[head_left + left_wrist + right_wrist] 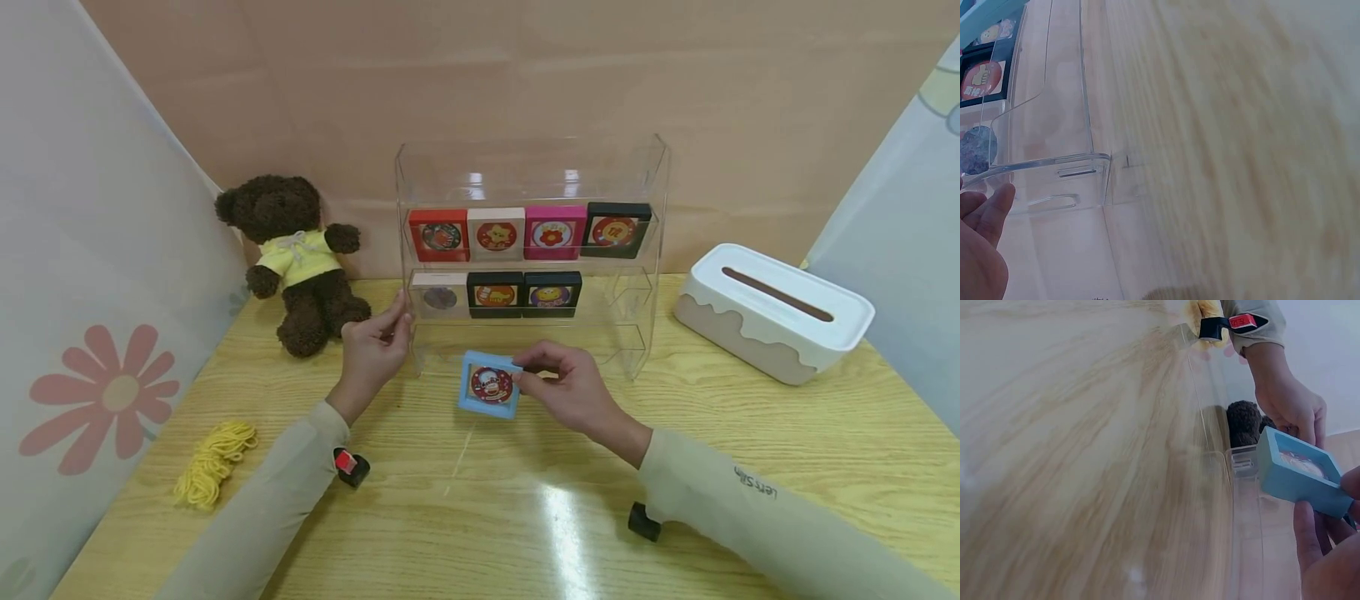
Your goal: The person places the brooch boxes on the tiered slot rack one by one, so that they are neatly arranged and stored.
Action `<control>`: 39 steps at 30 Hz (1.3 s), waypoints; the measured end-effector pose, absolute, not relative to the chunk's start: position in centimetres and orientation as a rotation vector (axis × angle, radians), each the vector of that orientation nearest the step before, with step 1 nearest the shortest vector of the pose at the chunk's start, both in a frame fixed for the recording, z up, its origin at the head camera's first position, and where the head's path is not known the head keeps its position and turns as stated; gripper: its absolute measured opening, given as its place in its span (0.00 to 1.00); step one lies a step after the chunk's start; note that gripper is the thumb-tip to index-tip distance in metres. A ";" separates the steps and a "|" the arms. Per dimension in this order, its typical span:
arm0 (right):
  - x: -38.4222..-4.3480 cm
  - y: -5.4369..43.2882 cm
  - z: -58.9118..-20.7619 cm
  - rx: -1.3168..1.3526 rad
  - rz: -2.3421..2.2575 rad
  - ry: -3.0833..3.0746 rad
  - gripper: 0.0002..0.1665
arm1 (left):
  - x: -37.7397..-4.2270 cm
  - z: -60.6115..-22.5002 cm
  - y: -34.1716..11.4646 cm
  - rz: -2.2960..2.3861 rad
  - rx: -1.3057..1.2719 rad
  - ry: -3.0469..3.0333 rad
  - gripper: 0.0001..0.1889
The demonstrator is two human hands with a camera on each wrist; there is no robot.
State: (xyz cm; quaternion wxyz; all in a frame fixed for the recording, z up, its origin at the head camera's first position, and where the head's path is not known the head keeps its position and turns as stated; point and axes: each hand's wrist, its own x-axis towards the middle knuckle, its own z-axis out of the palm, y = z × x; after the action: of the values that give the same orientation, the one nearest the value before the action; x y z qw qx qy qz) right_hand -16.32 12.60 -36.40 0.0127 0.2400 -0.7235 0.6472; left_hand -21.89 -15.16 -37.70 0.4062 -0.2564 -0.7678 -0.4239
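Observation:
A clear tiered display rack (pixel 645 283) stands at the back of the table. At its left side my left hand (pixel 375 348) pinches the upright edge, and in the left wrist view its fingers (pixel 1000 209) lie along the clear side panel. My right hand (pixel 566 385) holds a light blue square box (pixel 465 397) by its right side, between thumb and fingers, in front of the rack's bottom tier. A round red picture shows inside the box's front. The right wrist view has the blue box (pixel 1300 487) tilted, with fingers under it.
Several square boxes fill the upper row, including a red box (pixel 417 223); the lower row has a pale box (pixel 440 300) and two black boxes (pixel 495 310). A brown teddy bear (pixel 300 250) and yellow yarn (pixel 213 462) lie left; a tissue box (pixel 772 312) stands right.

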 end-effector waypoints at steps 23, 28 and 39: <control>-16.7 19.0 -34.5 0.702 2.029 -2.050 0.07 | -22.0 -38.0 -15.5 -1.061 -0.648 -1.956 0.16; -16.9 20.5 -33.6 0.717 2.069 -2.019 0.08 | -22.0 -38.0 -15.4 -1.066 -0.647 -1.948 0.16; -18.1 23.2 -31.9 0.694 1.973 -1.944 0.10 | -22.1 -38.0 -15.3 -1.060 -0.652 -1.941 0.16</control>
State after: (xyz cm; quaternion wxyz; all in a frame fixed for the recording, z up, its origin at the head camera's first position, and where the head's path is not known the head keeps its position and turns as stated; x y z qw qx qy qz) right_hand -18.12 23.22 -31.92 0.1428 0.2405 -0.6738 0.6839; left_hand -22.07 -15.33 -37.98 0.4060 -0.2583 -0.7693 -0.4203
